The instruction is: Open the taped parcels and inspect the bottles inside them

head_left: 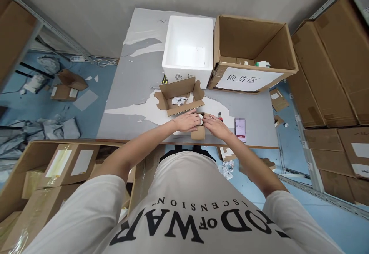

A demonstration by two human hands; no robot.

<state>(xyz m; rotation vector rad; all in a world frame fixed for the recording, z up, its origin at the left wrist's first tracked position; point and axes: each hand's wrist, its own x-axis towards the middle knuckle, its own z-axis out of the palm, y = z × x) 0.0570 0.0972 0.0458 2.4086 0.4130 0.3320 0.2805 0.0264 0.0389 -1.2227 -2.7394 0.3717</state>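
A small brown cardboard box (pixel 198 134) stands near the table's front edge, with its flap towards me. In its opening, between my hands, shows a white rounded object (pixel 200 119) whose kind I cannot make out. From the left, my left hand (pixel 187 121) closes over the box, fingertips at the white object. My right hand (pixel 216 126) grips the box's right side, fingers bent over its rim. Just beyond them lies an open cardboard box (pixel 182 110) with crumpled printed paper (pixel 179 100) inside.
A white foam box (pixel 187 71) and a large labelled carton (pixel 253 80) stand at the table's back. A phone (pixel 240 129) and a red-and-black cutter (pixel 220 116) lie to the right. A carton (pixel 69 141) holding taped boxes is at lower left; stacked cartons (pixel 331 69) line the right.
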